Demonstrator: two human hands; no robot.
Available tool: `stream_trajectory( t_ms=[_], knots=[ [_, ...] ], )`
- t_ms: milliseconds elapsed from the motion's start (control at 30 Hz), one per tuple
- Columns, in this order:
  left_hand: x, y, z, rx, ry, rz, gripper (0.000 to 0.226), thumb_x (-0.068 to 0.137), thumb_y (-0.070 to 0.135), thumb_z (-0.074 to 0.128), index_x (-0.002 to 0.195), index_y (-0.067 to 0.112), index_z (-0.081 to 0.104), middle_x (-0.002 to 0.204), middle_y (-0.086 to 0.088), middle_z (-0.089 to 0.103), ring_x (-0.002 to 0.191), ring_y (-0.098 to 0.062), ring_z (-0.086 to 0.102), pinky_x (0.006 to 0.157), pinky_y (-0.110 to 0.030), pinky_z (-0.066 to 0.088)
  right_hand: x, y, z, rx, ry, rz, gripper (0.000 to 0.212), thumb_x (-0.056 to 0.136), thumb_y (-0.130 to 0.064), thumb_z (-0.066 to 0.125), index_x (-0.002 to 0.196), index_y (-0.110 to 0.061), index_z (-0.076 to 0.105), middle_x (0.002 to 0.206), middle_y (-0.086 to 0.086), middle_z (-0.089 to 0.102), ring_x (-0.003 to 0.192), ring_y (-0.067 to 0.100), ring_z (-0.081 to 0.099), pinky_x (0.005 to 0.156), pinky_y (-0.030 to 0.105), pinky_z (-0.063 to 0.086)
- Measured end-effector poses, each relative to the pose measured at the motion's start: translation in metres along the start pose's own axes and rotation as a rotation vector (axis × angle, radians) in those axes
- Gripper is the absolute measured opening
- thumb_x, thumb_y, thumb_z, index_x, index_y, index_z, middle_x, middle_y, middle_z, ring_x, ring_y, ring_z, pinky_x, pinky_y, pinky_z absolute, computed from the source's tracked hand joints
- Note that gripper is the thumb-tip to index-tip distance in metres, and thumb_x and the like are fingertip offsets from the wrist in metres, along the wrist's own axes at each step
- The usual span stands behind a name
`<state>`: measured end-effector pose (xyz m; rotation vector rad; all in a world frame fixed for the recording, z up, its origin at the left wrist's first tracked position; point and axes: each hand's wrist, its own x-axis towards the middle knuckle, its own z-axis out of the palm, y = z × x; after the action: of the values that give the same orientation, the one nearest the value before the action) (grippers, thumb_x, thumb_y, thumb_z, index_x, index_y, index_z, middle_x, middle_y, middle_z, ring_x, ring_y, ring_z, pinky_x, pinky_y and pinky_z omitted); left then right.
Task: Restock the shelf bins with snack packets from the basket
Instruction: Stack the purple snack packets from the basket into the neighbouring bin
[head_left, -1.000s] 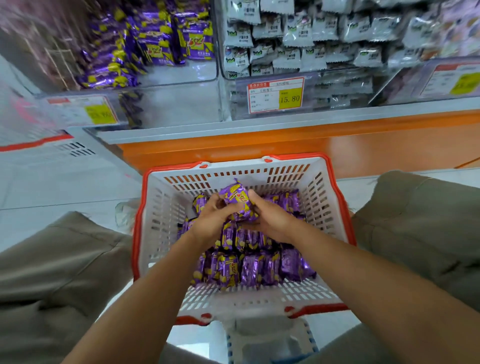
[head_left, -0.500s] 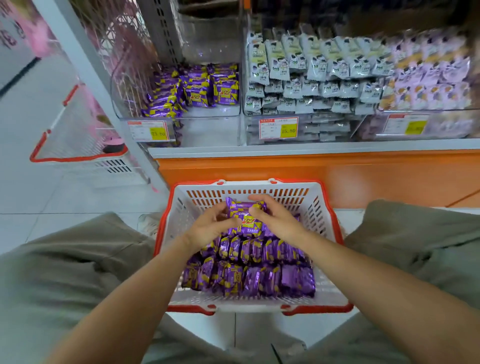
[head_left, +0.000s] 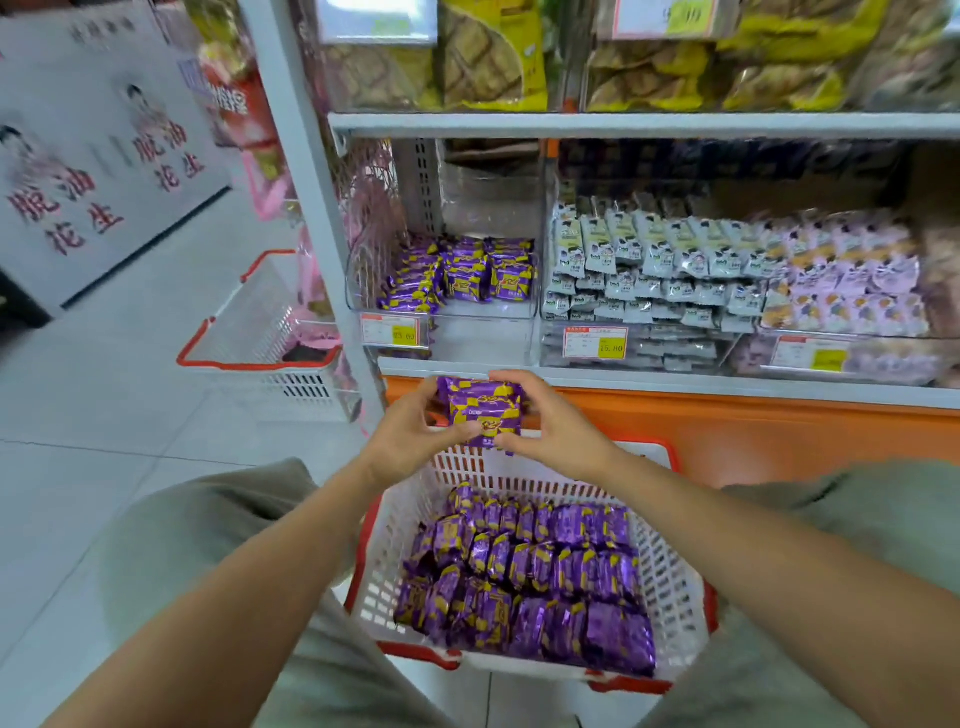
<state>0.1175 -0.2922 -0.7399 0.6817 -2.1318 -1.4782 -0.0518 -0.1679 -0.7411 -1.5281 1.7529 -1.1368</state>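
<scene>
Two hands raised in front, two baskets on the floor, three clear bins along the lower shelf, three price tags (head_left: 389, 331) on the bin fronts. Between the hands, a small stack of snack packets (head_left: 483, 410), purple with yellow print, at least two by the visible edges, exact number impossible to tell. Stack held in the air above the far rim of the nearer basket (head_left: 675, 571), white plastic with a red rim, and just below the shelf edge, in front of the orange base panel (head_left: 753, 436). Left hand (head_left: 410, 431) curled round the stack's left side, fingers at the top left corner, thumb pressed to the lower front. Right hand (head_left: 550, 421) mirrored on the right side, fingers over the top right corner, thumb on the lower front, the two thumb tips close together. Neither hand spread wide, both closed snugly on the stack. In the nearer basket, many more purple packets (head_left: 524, 577), on edge in roughly three rows, too many for an exact count. Leftmost bin (head_left: 480, 335) with matching purple packets piled toward the back. Middle bin (head_left: 685, 349) heaped with white packets, right bin (head_left: 883, 364) with pale lilac ones. Second basket (head_left: 260, 332) well apart at the left, beside the shelf upright. Large yellow bags (head_left: 493, 57) on the shelf above.
</scene>
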Motion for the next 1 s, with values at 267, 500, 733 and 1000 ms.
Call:
stream_trajectory(
  t_ms=[267, 500, 733, 1000],
  knots=[
    [0.018, 0.043, -0.027, -0.084, 0.075, 0.031, 0.054, 0.08, 0.047, 0.072, 0.122, 0.015, 0.059, 0.117, -0.005, 0.069, 0.113, -0.026, 0.063, 0.099, -0.047, 0.048, 0.044, -0.048, -0.022, 0.023, 0.054, -0.054, 0.058, 0.086, -0.026, 0.07, 0.137, -0.026, 0.043, 0.125, 0.0, 0.057, 0.103, 0.02, 0.06, 0.095, 0.034, 0.049],
    [0.049, 0.069, -0.047, -0.05, 0.085, 0.023, 0.067, 0.081, 0.058, 0.067, 0.133, 0.017, 0.052, 0.125, 0.001, 0.065, 0.118, -0.017, 0.059, 0.105, -0.044, 0.044, 0.085, -0.073, -0.051, 0.008, -0.039, 0.034, 0.054, 0.089, -0.034, 0.069, 0.137, -0.031, 0.044, 0.138, -0.009, 0.045, 0.114, 0.017, 0.057, 0.097, 0.045, 0.049],
    [0.089, 0.073, -0.052, -0.022, 0.005, 0.022, 0.065, 0.081, 0.06, 0.065, 0.132, 0.023, 0.051, 0.125, 0.004, 0.064, 0.121, -0.017, 0.057, 0.108, -0.044, 0.041, 0.121, -0.078, -0.076, 0.033, -0.05, 0.129, 0.058, 0.079, -0.01, 0.077, 0.131, -0.017, 0.052, 0.107, 0.001, 0.064, 0.084, 0.012, 0.062, 0.079, 0.031, 0.055],
    [0.134, 0.056, -0.059, 0.326, 0.164, 0.027, 0.054, 0.091, 0.045, 0.032, 0.116, 0.007, 0.061, 0.116, -0.011, 0.063, 0.11, -0.027, 0.055, 0.1, -0.042, 0.041, 0.168, -0.07, -0.06, -0.179, 0.313, 0.119, 0.064, 0.068, -0.016, 0.08, 0.125, -0.01, 0.053, 0.113, 0.008, 0.063, 0.097, 0.021, 0.062, 0.088, 0.032, 0.05]
  ],
)
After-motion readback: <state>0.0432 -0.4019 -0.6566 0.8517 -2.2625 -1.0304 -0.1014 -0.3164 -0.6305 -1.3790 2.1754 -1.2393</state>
